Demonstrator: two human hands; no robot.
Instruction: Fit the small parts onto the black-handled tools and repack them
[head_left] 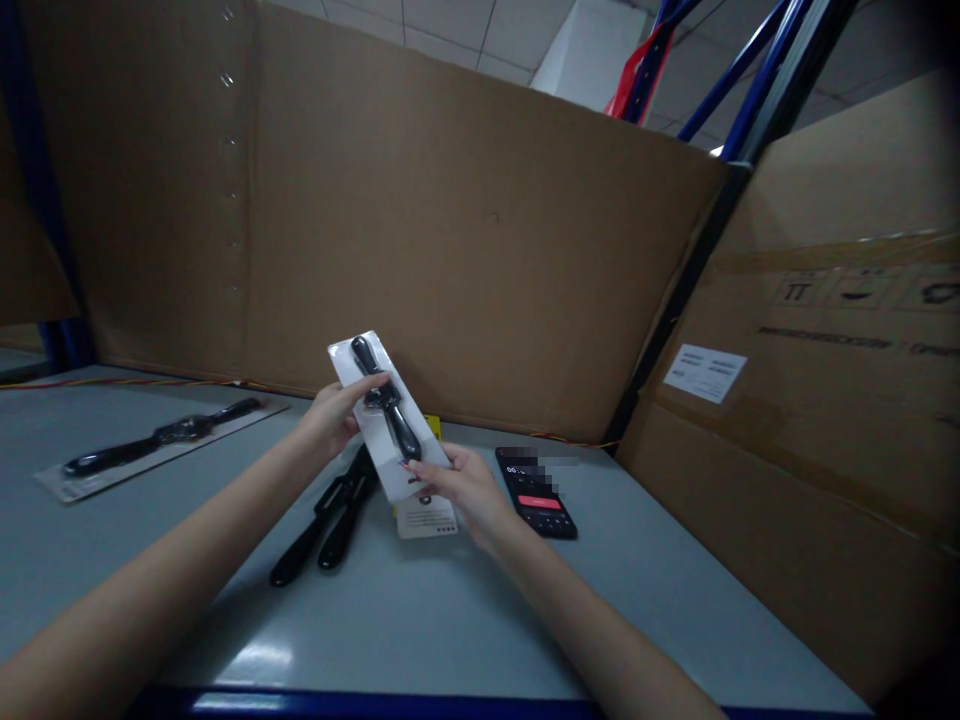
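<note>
Both my hands hold up a white-backed blister pack (379, 420) tilted over the table, with a black two-handled tool, thick in the middle, under its clear plastic. My left hand (341, 415) grips its left edge, thumb across the front. On the lower right edge, my right hand (461, 480) pinches the pack with its thumb in front. Below lies a black hand tool with two long handles (337, 525), its upper end hidden. Partly covered by the pack is a white and yellow card (427, 520). At the left rests a similar blister pack (176, 435).
A black phone (536, 495) showing a timer lies right of my hands on the grey table (420, 620). A tall cardboard sheet (465, 220) stands along the back. On the right a large cardboard box (810, 400) borders the table, beside blue shelf posts.
</note>
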